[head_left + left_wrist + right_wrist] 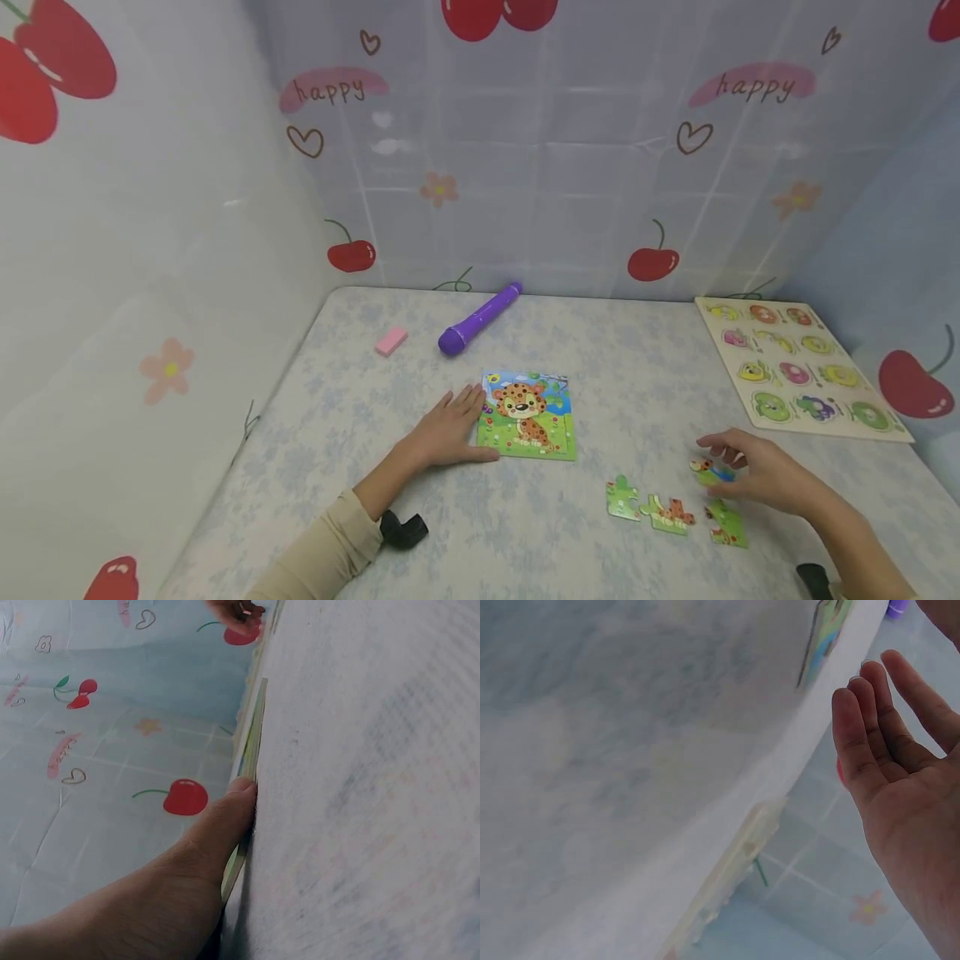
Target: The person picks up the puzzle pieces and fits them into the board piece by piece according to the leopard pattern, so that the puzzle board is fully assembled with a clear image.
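Note:
A square jigsaw puzzle [525, 417] with a spotted leopard cub picture lies mid-table. My left hand [452, 429] rests along its left side, fingers extended and thumb at the near corner. In the left wrist view, the thumb touches the edge of the thin puzzle board [253, 739]. My right hand [768, 475] hovers over loose pieces, fingers loosely bent and holding nothing, as the right wrist view confirms. Partly under it is a piece with blue and spots [708, 472]. Nearby lie a green piece [622, 498], a piece with paws [669, 514] and another green piece [726, 525].
A purple toy microphone [480, 319] and a pink block [392, 341] lie behind the puzzle. A wooden fruit board [802, 367] occupies the table's far right. Cherry-printed curtains [525, 183] enclose the back and sides.

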`<act>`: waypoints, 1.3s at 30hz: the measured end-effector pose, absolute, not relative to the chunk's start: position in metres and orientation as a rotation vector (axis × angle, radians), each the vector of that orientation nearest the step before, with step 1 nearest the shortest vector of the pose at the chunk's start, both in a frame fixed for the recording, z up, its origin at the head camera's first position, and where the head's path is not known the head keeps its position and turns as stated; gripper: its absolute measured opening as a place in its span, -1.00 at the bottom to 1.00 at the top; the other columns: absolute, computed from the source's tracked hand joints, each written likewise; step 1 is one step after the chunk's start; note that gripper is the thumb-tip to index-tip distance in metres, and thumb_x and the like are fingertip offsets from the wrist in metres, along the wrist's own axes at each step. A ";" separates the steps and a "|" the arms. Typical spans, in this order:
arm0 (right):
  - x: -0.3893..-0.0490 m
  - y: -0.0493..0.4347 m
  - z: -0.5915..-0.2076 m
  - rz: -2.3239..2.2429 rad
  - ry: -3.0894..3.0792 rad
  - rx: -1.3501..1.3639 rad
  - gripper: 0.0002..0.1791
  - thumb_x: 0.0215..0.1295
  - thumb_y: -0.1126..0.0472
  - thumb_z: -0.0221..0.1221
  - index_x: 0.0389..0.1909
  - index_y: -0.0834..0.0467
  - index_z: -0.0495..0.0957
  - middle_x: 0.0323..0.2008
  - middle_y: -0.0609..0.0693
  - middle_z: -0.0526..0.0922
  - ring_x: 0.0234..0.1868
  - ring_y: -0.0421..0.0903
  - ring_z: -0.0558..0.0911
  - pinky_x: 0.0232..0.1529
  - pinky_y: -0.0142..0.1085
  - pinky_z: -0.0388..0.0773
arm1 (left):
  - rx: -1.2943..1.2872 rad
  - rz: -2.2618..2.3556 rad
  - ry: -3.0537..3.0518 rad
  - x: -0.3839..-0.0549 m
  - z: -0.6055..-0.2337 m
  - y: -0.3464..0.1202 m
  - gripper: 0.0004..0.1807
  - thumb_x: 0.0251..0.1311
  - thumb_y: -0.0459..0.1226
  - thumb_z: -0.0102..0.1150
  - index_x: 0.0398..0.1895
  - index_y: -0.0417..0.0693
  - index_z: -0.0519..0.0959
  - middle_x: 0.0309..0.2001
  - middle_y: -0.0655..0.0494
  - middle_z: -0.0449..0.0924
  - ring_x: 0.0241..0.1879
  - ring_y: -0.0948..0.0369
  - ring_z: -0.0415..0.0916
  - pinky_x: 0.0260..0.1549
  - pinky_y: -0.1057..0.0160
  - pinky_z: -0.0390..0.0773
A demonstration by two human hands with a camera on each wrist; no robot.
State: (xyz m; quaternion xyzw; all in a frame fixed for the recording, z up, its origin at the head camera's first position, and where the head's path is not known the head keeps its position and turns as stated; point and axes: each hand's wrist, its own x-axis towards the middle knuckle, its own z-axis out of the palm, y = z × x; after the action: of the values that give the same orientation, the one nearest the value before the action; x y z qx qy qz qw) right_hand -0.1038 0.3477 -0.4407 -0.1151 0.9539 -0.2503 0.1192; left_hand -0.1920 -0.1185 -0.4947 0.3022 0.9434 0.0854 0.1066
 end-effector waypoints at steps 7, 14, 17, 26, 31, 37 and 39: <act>-0.099 0.360 -0.453 -0.651 2.742 -0.135 -0.23 -0.12 -0.12 0.49 0.08 0.25 0.55 -0.11 -0.01 0.64 -0.20 -0.23 0.53 -0.28 -0.40 0.52 | 0.895 0.240 2.763 -0.189 -0.494 -0.119 0.21 0.08 0.49 -0.10 0.56 -0.14 -0.14 0.58 -0.04 -0.23 0.58 0.05 -0.24 0.53 -0.03 -0.11; -0.099 0.363 -0.460 -0.682 2.715 -0.056 -0.17 -0.17 -0.14 0.51 0.03 0.34 0.54 -0.06 0.14 0.68 -0.06 0.05 0.64 -0.07 -0.07 0.62 | 0.890 0.217 2.763 -0.188 -0.489 -0.120 0.21 0.09 0.48 -0.09 0.56 -0.14 -0.15 0.59 -0.02 -0.24 0.58 0.07 -0.25 0.53 -0.02 -0.12; -0.099 0.363 -0.460 -0.671 2.716 -0.045 -0.20 -0.18 -0.13 0.51 0.00 0.33 0.56 -0.08 0.13 0.69 -0.08 0.02 0.64 -0.08 -0.06 0.63 | 0.891 0.220 2.759 -0.188 -0.488 -0.120 0.21 0.09 0.48 -0.09 0.56 -0.14 -0.15 0.59 -0.03 -0.24 0.58 0.06 -0.25 0.53 -0.03 -0.12; -0.102 0.362 -0.454 -0.620 2.736 -0.064 -0.33 -0.15 -0.11 0.50 -0.05 0.24 0.63 -0.16 -0.01 0.68 -0.23 -0.21 0.55 -0.31 -0.37 0.51 | 0.894 0.232 2.767 -0.190 -0.488 -0.119 0.21 0.09 0.47 -0.08 0.56 -0.15 -0.14 0.59 -0.04 -0.23 0.58 0.05 -0.24 0.53 -0.04 -0.11; -0.102 0.362 -0.452 -0.615 2.741 -0.121 -0.43 -0.11 -0.08 0.49 -0.09 0.16 0.66 -0.19 -0.07 0.66 -0.33 -0.36 0.47 -0.36 -0.44 0.47 | 0.879 0.226 2.767 -0.190 -0.489 -0.119 0.22 0.08 0.48 -0.08 0.56 -0.13 -0.16 0.59 -0.01 -0.24 0.58 0.07 -0.25 0.53 -0.03 -0.12; -0.103 0.363 -0.452 -0.555 2.771 -0.185 -0.49 -0.11 -0.06 0.49 -0.13 0.12 0.69 -0.29 -0.12 0.62 -0.39 -0.38 0.40 -0.39 -0.43 0.43 | 0.885 0.245 2.772 -0.190 -0.490 -0.120 0.21 0.09 0.47 -0.07 0.56 -0.14 -0.14 0.59 -0.03 -0.22 0.58 0.06 -0.23 0.53 -0.05 -0.09; -0.103 0.363 -0.452 -0.537 2.780 -0.197 -0.50 -0.11 -0.06 0.49 -0.14 0.12 0.70 -0.32 -0.13 0.60 -0.40 -0.37 0.38 -0.40 -0.43 0.41 | 0.886 0.247 2.772 -0.189 -0.489 -0.120 0.20 0.10 0.47 -0.07 0.56 -0.14 -0.14 0.59 -0.03 -0.22 0.58 0.05 -0.23 0.53 -0.05 -0.09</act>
State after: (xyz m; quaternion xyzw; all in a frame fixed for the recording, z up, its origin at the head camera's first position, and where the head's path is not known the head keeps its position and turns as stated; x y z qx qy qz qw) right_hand -0.1032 0.3626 -0.4522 -0.0686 0.9682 -0.1871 0.1512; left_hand -0.1892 -0.1200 -0.4895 0.3016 0.9433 0.0842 0.1099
